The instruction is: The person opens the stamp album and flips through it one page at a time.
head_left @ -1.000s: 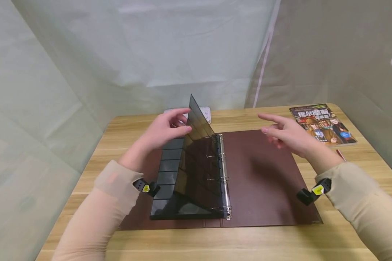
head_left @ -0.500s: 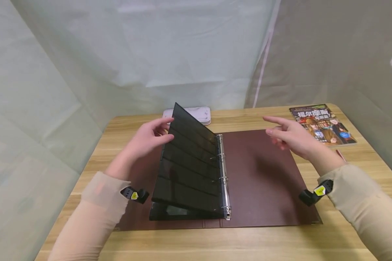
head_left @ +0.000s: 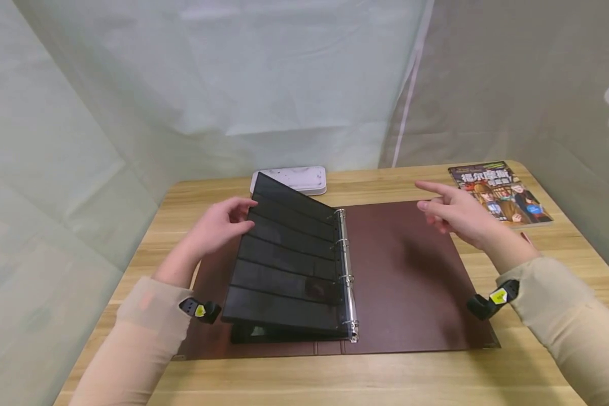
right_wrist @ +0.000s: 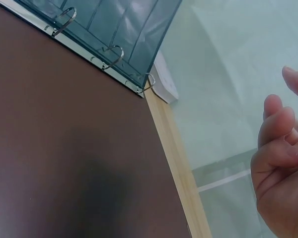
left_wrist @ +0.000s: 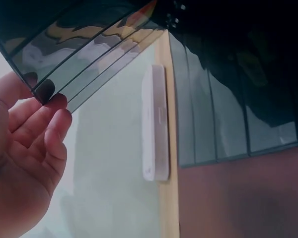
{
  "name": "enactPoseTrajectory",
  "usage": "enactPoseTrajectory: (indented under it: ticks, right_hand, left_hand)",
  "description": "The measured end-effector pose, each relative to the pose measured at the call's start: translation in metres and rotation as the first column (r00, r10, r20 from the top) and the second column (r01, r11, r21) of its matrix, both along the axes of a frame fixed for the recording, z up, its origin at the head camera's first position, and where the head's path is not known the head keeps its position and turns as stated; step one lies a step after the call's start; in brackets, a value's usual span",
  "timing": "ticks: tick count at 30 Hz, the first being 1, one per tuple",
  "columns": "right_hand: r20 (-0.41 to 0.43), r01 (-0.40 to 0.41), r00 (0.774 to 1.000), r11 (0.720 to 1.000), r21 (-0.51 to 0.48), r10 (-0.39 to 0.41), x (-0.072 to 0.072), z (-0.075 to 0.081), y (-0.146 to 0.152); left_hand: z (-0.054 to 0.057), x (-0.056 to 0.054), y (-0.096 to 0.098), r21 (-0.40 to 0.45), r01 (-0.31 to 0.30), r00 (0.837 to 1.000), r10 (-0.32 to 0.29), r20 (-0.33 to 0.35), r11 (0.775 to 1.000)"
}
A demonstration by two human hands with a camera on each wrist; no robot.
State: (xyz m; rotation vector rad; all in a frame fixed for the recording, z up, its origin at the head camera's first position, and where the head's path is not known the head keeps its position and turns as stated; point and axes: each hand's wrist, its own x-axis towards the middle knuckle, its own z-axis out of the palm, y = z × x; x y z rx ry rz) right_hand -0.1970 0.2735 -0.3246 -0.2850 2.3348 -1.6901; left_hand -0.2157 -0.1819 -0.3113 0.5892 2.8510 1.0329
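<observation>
An open ring binder with a dark maroon cover (head_left: 401, 282) lies on the table, its metal ring spine (head_left: 349, 276) in the middle. My left hand (head_left: 218, 228) pinches the outer edge of a black pocket page (head_left: 289, 248) between thumb and fingers. That page slants up from the rings, tilted over the left side. In the left wrist view, the thumb and fingertips meet at the page's corner, and more pocket pages (left_wrist: 228, 114) lie below. My right hand (head_left: 457, 213) hovers over the right cover, index finger extended and other fingers loosely curled, holding nothing.
Behind the binder stands a white tin-like case (head_left: 299, 179), partly covered by the raised page. At the back right lies an illustrated magazine (head_left: 502, 194). A thin reddish object (head_left: 525, 238) is partly hidden by the right forearm. Light cloth (head_left: 284, 84) hangs behind the wooden table (head_left: 264, 378).
The left hand has moved left and down with the page, which has swung from near upright toward the left side. My right hand has drifted slightly right.
</observation>
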Motion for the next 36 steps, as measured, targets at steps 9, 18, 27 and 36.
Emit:
enactPoseTrajectory:
  ticks: [9,18,27,36]
  right_hand:
    - [-0.002,0.03,1.0,0.999,0.03,-0.03,-0.001,-0.003,0.006]
    - [-0.097,0.047,0.995,0.972,0.231,-0.025,0.0,-0.006,0.012]
    - [-0.153,0.041,0.988,0.926,0.375,0.018,-0.001,-0.027,0.025]
    - [-0.167,0.005,0.983,0.889,0.458,0.08,-0.001,-0.054,0.034]
  left_hand:
    - [-0.018,0.0,-0.012,-0.037,-0.008,1.0,0.008,0.021,0.999]
    - [-0.041,0.0,-0.023,-0.052,-0.034,0.997,0.037,0.061,0.998]
    - [-0.058,0.001,-0.029,-0.054,-0.014,0.996,0.019,0.082,0.998]
    - [-0.069,0.002,-0.03,-0.055,-0.019,0.996,0.024,0.089,0.998]
